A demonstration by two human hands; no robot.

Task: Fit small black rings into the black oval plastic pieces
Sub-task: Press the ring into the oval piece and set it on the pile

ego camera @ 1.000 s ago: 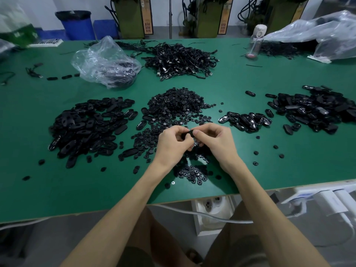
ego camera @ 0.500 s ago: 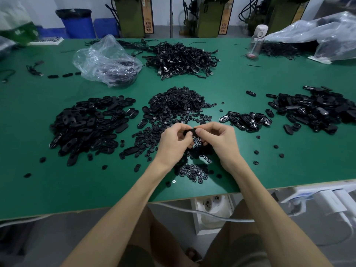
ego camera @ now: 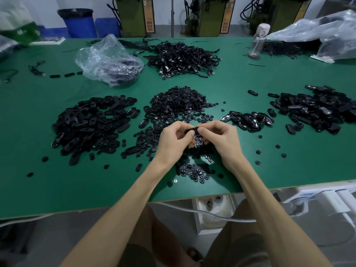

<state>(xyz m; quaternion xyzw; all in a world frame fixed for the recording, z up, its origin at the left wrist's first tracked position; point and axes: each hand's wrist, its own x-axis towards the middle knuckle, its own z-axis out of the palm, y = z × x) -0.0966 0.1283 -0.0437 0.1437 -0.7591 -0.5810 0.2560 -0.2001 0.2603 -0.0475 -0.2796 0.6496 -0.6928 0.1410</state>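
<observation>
A black oval plastic piece [ego camera: 193,130] is held between both hands above the green table [ego camera: 38,185]. My left hand [ego camera: 174,140] pinches its left end and my right hand [ego camera: 221,139] pinches its right end, thumbs on top. A heap of small black rings [ego camera: 179,105] lies just beyond the hands, with more rings [ego camera: 193,171] scattered under and behind the wrists. A big pile of oval pieces [ego camera: 92,124] lies to the left. Whether a ring sits in the held piece is hidden by the fingers.
Smaller glossy oval pieces [ego camera: 248,119] and a large dark pile [ego camera: 317,108] lie to the right. At the back are a clear plastic bag [ego camera: 107,60], a tangle of black cords [ego camera: 183,56], a bottle [ego camera: 259,41] and another plastic bag [ego camera: 327,33]. The table's front edge is near my elbows.
Both hands lifted slightly and stay together on the oval piece; the fingers have shifted so the piece shows more plainly between the thumbs.
</observation>
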